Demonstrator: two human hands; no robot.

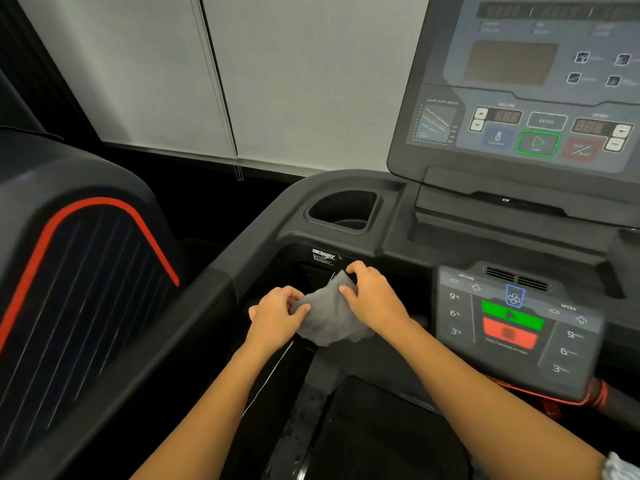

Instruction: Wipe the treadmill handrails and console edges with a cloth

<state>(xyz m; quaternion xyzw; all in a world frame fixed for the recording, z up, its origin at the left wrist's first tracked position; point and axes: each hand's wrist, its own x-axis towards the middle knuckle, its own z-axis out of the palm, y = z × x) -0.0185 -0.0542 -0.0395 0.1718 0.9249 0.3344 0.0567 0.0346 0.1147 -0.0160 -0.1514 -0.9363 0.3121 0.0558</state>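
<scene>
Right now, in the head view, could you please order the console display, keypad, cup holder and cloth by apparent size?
1. The console display, largest, though cropped by the frame.
2. The keypad.
3. The cloth and cup holder look about alike; the cloth is bunched and partly hidden, so I won't rank them.

"BIGWAY" on frame label; "INCLINE", "SPEED" on keypad

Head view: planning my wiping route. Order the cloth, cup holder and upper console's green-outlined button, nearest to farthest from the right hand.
1. The cloth: pinched in the right hand itself.
2. The cup holder: just beyond, slightly left.
3. The green-outlined button: far up, to the right.
</scene>
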